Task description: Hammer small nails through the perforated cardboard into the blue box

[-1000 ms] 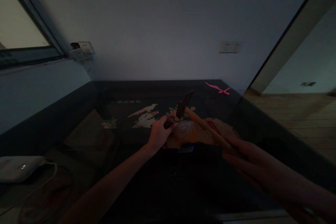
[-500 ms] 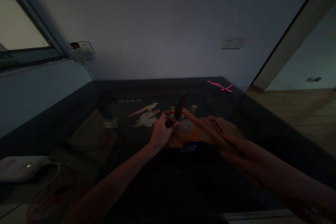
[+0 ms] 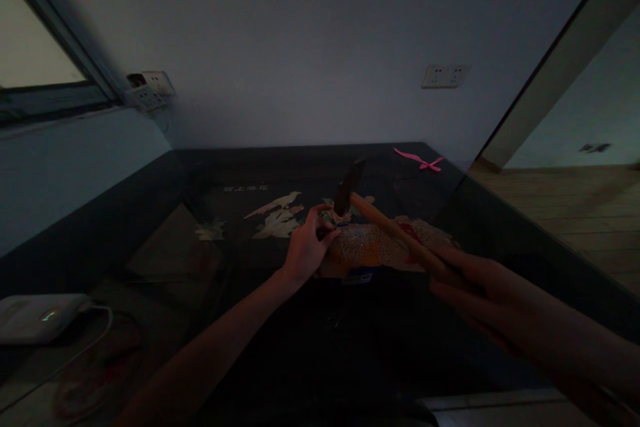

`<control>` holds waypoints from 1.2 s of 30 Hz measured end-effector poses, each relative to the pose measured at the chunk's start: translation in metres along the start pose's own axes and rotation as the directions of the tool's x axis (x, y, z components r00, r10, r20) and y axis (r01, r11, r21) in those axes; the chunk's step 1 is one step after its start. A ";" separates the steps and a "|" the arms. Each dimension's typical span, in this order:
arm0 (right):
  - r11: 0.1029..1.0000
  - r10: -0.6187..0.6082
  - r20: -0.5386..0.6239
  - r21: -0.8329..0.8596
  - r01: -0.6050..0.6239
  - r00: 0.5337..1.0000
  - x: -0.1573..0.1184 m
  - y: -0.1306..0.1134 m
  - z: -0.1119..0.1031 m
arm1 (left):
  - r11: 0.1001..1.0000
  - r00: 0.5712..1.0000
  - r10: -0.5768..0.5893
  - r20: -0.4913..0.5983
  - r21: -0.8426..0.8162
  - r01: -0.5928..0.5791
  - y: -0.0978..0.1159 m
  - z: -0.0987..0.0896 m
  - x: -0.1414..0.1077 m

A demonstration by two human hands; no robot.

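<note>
A hammer (image 3: 383, 221) with a dark head and a wooden handle slants across the middle of the table, and my right hand (image 3: 465, 273) is wrapped round its handle. Its head is just above and right of my left hand (image 3: 310, 240), whose thumb and fingers are pinched together. What the pinch holds is too small and dark to make out. Under the hammer lies a flat, worn, speckled tan and orange piece (image 3: 363, 245), like cardboard, with a red patch at right and a blue label on its near edge. My left fingertips are at its left end.
The dark glossy tabletop (image 3: 310, 340) carries a bird-and-flower picture (image 3: 277, 220). A pink ribbon (image 3: 423, 162) lies at the far right corner. At left sits a white box with a cable (image 3: 47, 317). Wall sockets (image 3: 445, 76) are behind the table.
The hammer head has risen slightly and shifted a little right, and my right hand has moved a bit right with it. My left hand stays in nearly the same place.
</note>
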State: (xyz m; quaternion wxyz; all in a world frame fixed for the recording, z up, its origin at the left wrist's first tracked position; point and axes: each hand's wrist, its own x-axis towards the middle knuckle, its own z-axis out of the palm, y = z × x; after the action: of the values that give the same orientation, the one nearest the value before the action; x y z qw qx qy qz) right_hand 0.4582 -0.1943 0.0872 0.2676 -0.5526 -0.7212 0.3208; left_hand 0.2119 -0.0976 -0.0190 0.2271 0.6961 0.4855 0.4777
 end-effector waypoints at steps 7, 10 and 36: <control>0.995 0.092 0.055 0.034 -0.094 0.994 -0.004 0.003 -0.001 | 0.998 0.999 0.020 0.028 0.056 -0.022 0.002 -0.002 -0.001; 0.995 0.098 0.009 0.022 -0.098 0.995 -0.010 0.019 0.006 | 0.996 0.999 0.027 0.038 0.088 -0.030 0.004 -0.004 0.000; 0.998 0.018 0.046 0.059 -0.020 0.999 0.006 0.033 0.006 | 1.000 1.000 0.022 0.002 -0.013 -0.022 0.002 -0.002 0.001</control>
State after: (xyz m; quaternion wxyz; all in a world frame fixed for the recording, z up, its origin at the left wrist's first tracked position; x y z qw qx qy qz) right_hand 0.4729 -0.1835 0.0587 0.2647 -0.5438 -0.7118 0.3571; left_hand 0.2114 -0.0975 -0.0162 0.2270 0.7002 0.4745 0.4827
